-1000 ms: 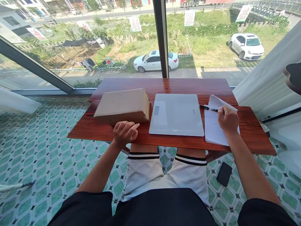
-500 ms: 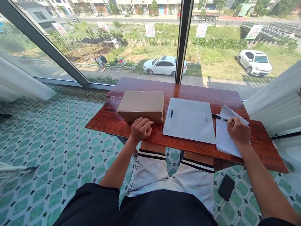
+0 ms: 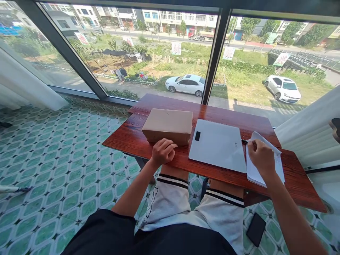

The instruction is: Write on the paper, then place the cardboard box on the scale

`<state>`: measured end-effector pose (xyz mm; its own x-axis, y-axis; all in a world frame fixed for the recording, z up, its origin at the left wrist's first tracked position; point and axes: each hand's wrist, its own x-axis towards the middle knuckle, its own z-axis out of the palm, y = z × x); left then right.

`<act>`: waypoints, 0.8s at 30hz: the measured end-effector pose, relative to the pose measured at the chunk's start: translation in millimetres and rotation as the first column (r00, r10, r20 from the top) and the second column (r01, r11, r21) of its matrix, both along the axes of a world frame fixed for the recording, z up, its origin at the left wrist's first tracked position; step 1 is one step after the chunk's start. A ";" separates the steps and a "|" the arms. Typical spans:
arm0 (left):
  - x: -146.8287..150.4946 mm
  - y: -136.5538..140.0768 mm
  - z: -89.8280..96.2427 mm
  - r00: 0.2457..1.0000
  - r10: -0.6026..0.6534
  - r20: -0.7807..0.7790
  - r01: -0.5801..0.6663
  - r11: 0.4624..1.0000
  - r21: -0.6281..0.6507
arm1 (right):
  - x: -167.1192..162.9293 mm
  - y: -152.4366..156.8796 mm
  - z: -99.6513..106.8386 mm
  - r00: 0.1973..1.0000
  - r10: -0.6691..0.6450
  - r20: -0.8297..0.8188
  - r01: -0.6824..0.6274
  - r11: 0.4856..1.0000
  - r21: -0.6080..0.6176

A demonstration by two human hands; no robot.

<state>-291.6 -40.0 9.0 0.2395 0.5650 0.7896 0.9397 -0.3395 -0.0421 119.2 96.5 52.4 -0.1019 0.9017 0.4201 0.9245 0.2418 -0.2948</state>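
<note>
My left hand point(image 3: 163, 152) rests at the table's near edge, just in front of a brown cardboard box point(image 3: 168, 120). Its fingers are loosely bent with the thumb apart, and nothing shows in them. The fingertips are close to the box's lower front; I cannot tell if they touch it. On the right, my right hand point(image 3: 261, 156) is closed above an open notebook point(image 3: 278, 166), its fingers around one end of a black pen point(image 3: 244, 141). Between the hands lies a flat silver-white scale point(image 3: 219, 145) with a small dark display.
The reddish-brown wooden table point(image 3: 119, 136) stands before large windows. A black phone-like slab point(image 3: 256, 229) lies on the green tiled floor point(image 3: 66, 170) at the right. White curtains point(image 3: 313, 131) hang at both sides. Outside are two parked white cars point(image 3: 186, 85).
The view has tilted up, so the table sits lower. My right hand has shifted left over the notebook to the pen, covering part of it. My left hand keeps its place by the box.
</note>
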 end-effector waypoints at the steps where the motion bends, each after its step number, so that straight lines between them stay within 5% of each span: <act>1: -1.9 -0.8 1.1 1.000 -0.007 0.015 0.007 1.000 0.015 | -13.0 -3.2 4.9 0.998 0.048 -0.035 -0.048 0.999 0.000; 5: -16.0 -4.5 8.4 0.997 0.032 0.075 -0.032 0.999 -0.009 | -64.0 -13.4 20.5 0.970 0.183 -0.162 -0.189 0.982 -0.018; 13: -52.6 -13.5 43.6 0.907 0.286 0.310 -0.322 0.944 0.072 | -130.6 -30.0 36.3 0.828 0.343 -0.444 -0.437 0.891 -0.125; 18: -68.1 -11.9 57.9 0.729 0.328 0.601 -0.376 0.925 -0.049 | -164.1 -35.5 34.1 0.723 0.329 -0.608 -0.530 0.828 -0.182; 24: -82.4 0.3 44.5 0.475 0.350 0.807 -0.171 0.937 -0.306 | -205.8 -38.0 20.5 0.654 0.268 -0.707 -0.620 0.725 -0.299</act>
<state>-374.0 -39.7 53.6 -0.6641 0.6191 0.4191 0.5408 0.0108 0.8411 -86.6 58.6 72.9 -0.4440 0.8932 0.0718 0.3274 0.2363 -0.9148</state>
